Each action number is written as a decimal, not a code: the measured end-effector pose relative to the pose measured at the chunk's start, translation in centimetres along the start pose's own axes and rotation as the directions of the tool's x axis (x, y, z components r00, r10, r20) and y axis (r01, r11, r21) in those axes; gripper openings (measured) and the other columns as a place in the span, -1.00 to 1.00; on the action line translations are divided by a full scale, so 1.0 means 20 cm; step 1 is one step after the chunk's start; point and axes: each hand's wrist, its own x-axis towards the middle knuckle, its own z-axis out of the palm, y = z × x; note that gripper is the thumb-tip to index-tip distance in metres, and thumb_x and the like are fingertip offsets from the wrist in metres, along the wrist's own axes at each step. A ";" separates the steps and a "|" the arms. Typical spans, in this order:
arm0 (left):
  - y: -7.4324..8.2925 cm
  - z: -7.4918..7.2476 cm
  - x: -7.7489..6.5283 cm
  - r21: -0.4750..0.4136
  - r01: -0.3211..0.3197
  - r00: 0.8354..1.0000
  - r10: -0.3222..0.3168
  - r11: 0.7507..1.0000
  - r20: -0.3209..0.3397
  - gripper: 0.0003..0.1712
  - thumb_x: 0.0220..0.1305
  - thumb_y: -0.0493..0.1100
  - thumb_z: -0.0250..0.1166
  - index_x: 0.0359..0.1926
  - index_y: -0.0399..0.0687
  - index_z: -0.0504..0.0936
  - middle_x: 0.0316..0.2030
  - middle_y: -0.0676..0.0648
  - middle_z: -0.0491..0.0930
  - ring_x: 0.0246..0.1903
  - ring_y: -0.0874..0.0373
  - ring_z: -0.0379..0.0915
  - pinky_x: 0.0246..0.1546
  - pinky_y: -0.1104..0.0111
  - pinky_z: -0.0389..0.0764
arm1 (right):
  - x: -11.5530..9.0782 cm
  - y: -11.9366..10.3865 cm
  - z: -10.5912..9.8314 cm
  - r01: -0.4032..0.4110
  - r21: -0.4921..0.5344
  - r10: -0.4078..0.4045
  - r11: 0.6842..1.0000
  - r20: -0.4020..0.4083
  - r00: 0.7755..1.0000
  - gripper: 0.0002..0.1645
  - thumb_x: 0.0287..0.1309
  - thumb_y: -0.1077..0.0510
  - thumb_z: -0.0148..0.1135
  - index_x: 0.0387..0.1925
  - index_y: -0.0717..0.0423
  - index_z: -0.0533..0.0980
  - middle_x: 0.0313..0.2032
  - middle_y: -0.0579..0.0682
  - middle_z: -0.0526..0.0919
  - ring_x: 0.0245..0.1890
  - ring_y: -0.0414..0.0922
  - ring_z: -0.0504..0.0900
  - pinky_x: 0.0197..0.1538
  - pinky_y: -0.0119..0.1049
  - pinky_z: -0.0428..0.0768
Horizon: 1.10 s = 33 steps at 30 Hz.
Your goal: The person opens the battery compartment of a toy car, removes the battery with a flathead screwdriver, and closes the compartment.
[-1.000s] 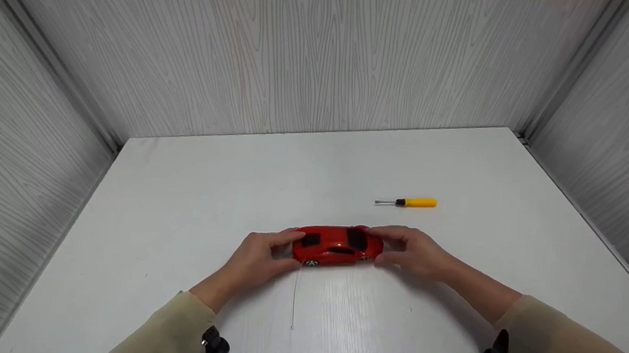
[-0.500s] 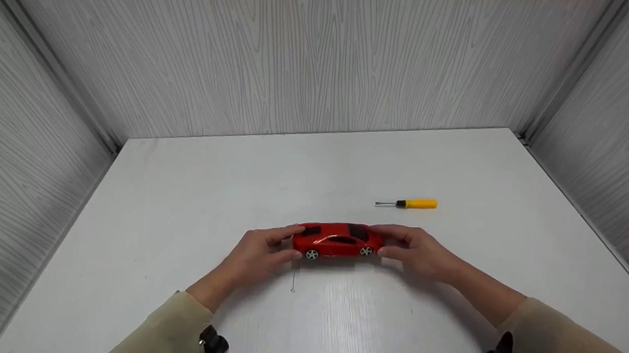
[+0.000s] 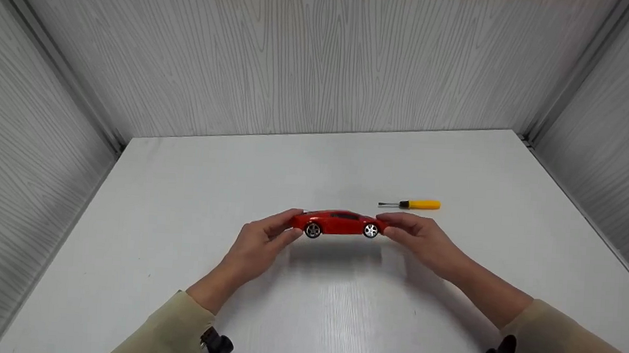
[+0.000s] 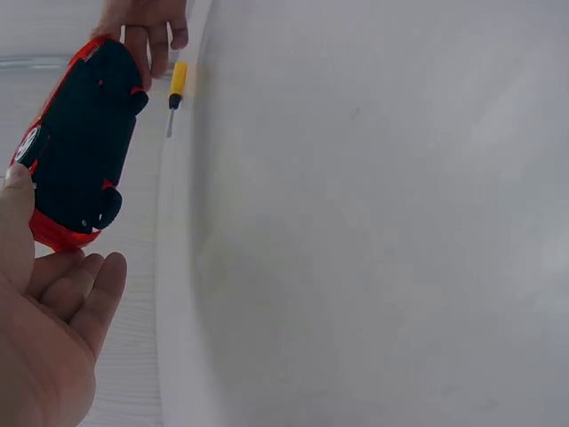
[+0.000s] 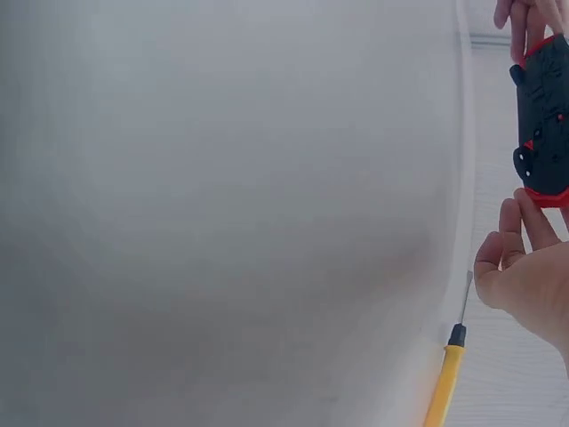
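A red toy car is held level above the table, its side with two wheels facing me in the head view. My left hand grips its left end between thumb and fingers. At the other end, my right hand pinches the car the same way. Both wrist views show the car's black underside from below. In the right wrist view, the right hand has its fingertips on the red end of the car.
A screwdriver with a yellow handle lies on the white table, behind the right hand. Pale wood-grain panels wall the table at the back and both sides.
Both hands have raised the toy car off the table and tilted it, so its side now faces me instead of its roof. The thin wire hanging near its left end has gone from sight.
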 end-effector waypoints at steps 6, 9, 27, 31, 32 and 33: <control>0.04 0.01 0.00 -0.022 -0.007 0.999 0.006 1.000 -0.033 -0.53 0.46 0.05 0.39 0.34 0.26 0.69 0.05 0.16 0.74 -0.06 0.11 0.61 -0.06 0.19 0.66 | -0.01 -0.02 0.00 0.044 0.016 -0.044 0.999 -0.022 0.999 -0.56 0.58 -0.01 0.20 0.30 0.09 0.63 0.07 0.07 0.76 0.11 0.14 0.70 0.25 -0.03 0.59; 0.04 0.01 0.00 -0.036 -0.013 1.000 0.012 0.999 -0.023 -0.57 0.48 0.04 0.38 0.31 0.27 0.71 -0.05 0.15 0.75 -0.11 0.04 0.60 -0.08 0.17 0.65 | -0.02 -0.02 0.00 0.040 0.021 -0.039 0.999 -0.018 0.999 -0.56 0.59 -0.01 0.20 0.32 0.08 0.62 0.06 0.06 0.77 0.10 0.14 0.71 0.24 0.01 0.60; 0.09 0.02 0.00 -0.202 -0.032 0.995 0.011 0.979 -0.104 -0.32 0.45 -0.18 0.43 0.52 0.16 0.50 0.24 -0.10 0.67 0.07 0.07 0.73 -0.08 0.25 0.76 | -0.04 -0.05 0.00 0.044 0.011 -0.043 0.999 -0.035 0.998 -0.62 0.57 0.06 0.22 0.30 -0.02 0.64 -0.05 0.09 0.81 0.05 0.20 0.73 0.19 0.05 0.61; 0.09 0.02 -0.01 -0.171 -0.064 0.993 0.046 0.983 -0.109 -0.35 0.45 -0.19 0.43 0.49 0.17 0.54 0.23 -0.09 0.68 0.01 0.09 0.75 -0.14 0.29 0.76 | -0.05 -0.05 0.00 0.039 0.014 -0.038 0.999 -0.036 0.999 -0.62 0.57 0.06 0.22 0.30 0.01 0.64 -0.08 0.10 0.82 0.03 0.19 0.74 0.18 0.05 0.61; 0.09 0.02 -0.02 -0.163 -0.072 0.993 0.054 0.984 -0.109 -0.37 0.45 -0.19 0.42 0.48 0.17 0.55 0.22 -0.09 0.69 -0.01 0.10 0.76 -0.17 0.30 0.76 | -0.05 -0.06 0.00 0.044 0.015 -0.044 0.999 -0.032 0.999 -0.61 0.57 0.07 0.22 0.30 0.03 0.64 -0.08 0.12 0.82 0.03 0.21 0.73 0.17 0.03 0.62; 0.09 0.02 -0.02 -0.156 -0.080 0.992 0.063 0.985 -0.110 -0.38 0.45 -0.19 0.42 0.47 0.17 0.56 0.22 -0.08 0.69 -0.03 0.10 0.76 -0.19 0.31 0.76 | -0.05 -0.06 0.00 0.045 0.019 -0.044 0.999 -0.031 0.999 -0.61 0.56 0.08 0.23 0.30 0.04 0.64 -0.09 0.12 0.82 0.02 0.23 0.73 0.16 0.03 0.62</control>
